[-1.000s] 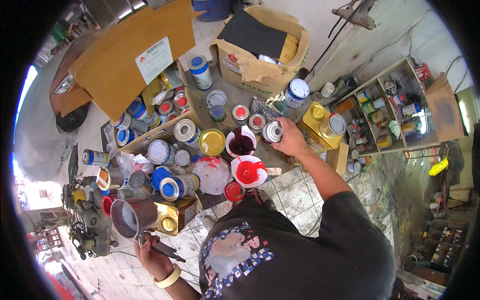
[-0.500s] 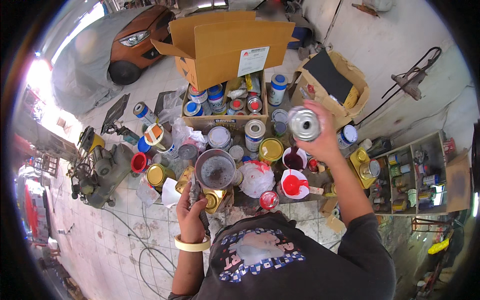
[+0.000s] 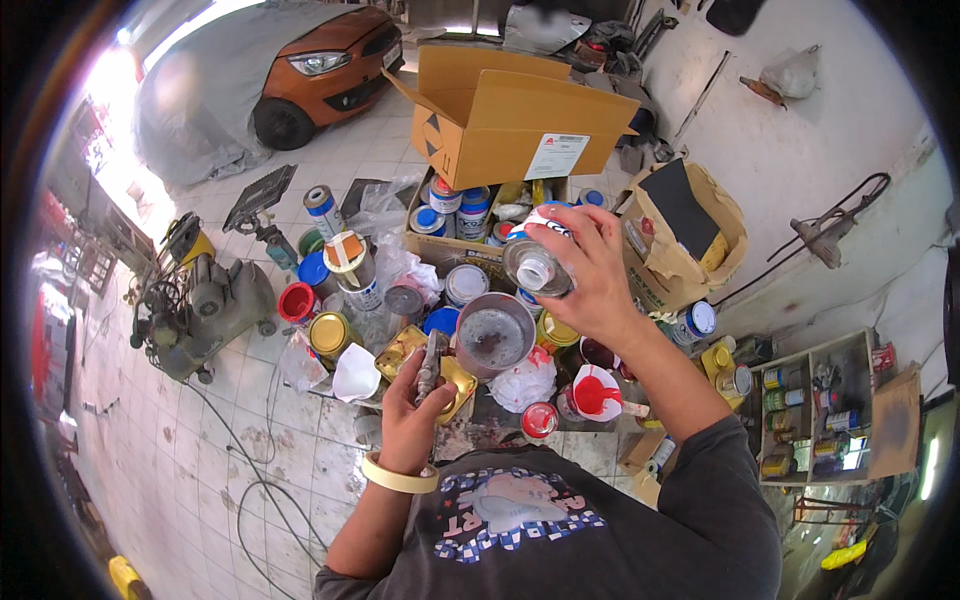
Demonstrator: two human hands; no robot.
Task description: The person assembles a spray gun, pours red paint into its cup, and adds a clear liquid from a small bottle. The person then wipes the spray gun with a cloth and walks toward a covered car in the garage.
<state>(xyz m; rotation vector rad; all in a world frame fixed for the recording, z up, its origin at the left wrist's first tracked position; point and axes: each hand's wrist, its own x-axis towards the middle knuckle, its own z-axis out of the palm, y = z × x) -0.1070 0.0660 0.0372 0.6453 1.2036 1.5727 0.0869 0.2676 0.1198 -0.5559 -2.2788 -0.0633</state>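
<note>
My left hand [image 3: 410, 425] is closed around the metal body of a spray gun [image 3: 430, 370]. Its round metal cup [image 3: 468, 362] stands open at the top, with a grey wet-looking layer inside. Above the cup, my right hand [image 3: 588, 275] grips a metal can [image 3: 530, 262], its spout end tilted toward the cup. I cannot see any liquid leaving the spout. A roll of masking tape [image 3: 400, 482] circles my left wrist. Just past the cup's right side sit a crumpled white plastic bundle [image 3: 522, 382] and a white paper cup of red paint [image 3: 595, 392].
Paint cans crowd the bench, including an open red one [image 3: 298, 302] and a gold-lidded one [image 3: 332, 335]. Behind them stands a cardboard box [image 3: 510, 115] of cans. A compressor [image 3: 200, 310] is at left, a can shelf [image 3: 815, 400] at right, a covered orange car [image 3: 325, 80] beyond.
My right hand has brought the can left and down toward the cup and tipped it over. The view has shifted, so the scene sits differently. My left hand keeps hold of the spray gun.
</note>
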